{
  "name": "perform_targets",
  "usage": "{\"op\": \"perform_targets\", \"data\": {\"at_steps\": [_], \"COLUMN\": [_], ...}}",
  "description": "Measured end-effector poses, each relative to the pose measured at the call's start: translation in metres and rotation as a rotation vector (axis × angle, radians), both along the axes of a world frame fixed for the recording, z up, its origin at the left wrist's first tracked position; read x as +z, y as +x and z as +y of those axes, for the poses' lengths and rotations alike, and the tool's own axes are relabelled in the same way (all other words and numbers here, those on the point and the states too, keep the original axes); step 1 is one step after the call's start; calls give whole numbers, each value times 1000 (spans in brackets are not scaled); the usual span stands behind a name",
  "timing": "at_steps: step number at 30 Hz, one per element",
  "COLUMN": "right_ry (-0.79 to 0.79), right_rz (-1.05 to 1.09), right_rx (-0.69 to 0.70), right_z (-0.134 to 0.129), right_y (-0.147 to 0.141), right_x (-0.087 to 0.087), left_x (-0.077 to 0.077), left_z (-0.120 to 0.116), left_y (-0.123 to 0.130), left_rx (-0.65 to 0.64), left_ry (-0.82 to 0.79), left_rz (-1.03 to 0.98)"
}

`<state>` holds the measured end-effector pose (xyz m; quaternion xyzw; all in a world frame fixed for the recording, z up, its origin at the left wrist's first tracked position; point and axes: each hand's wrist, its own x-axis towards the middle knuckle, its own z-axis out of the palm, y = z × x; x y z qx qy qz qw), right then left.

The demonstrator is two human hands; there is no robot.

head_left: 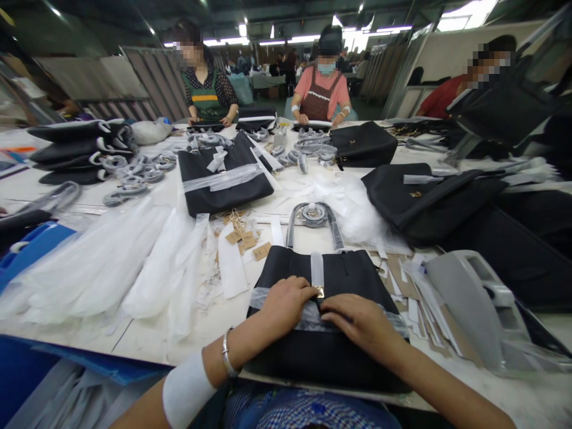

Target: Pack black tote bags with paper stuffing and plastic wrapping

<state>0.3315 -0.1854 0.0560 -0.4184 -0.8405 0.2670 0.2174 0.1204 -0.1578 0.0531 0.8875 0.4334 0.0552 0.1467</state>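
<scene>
A black handbag [308, 354] lies on the table in front of me, its wrapped handle [337, 229] stretched away from me. Clear film bands cross its front, and a pale strip [317, 268] runs down to a gold clasp [320, 292]. My left hand [288, 302] rests on the bag, with thumb and fingertips closed at the clasp's left edge. From the right, my right hand [360, 322] reaches just below the clasp, fingers bent together; what lies between its fingertips is hidden. A coiled, wrapped strap [311, 214] sits inside the handle loop.
Plastic sleeves [89, 268] and brown tags [248, 239] lie left. Another black bag [226, 179] stands beyond. Black bags [429, 196], paper strips [429, 316] and a grey plastic holder [469, 304] are on the right. People work across the table [156, 351].
</scene>
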Motion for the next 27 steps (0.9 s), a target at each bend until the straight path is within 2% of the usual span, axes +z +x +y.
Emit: {"op": "perform_targets", "data": {"at_steps": [3,7,11,16,22,25,27], "right_ry": [32,16,-11,78,264,344,428], "right_rz": [-38,-167,-272,-319,-330,-348,-369], "right_rx": [23,-43,15,86,129,171,166], "right_z": [-2,-2,-1,-12,-27,-29,-29], "right_y": [6,10,11,19,35,41,44], "right_x": [1,3,10,3,-13,-16,-23], "left_x": [12,30,38,31,22,14,2], "left_z": [0,-4,-7,-16,-33,-40,-44], "left_y": [-3,-4,-4,-12,-26,-27,-26], "left_rx": [25,47,27,-38,-158,-203,-198], "left_ry": [-17,-58,-95,-148,-100,-19,86], "left_rz": [21,138,200,89,2,-52,-47]}}
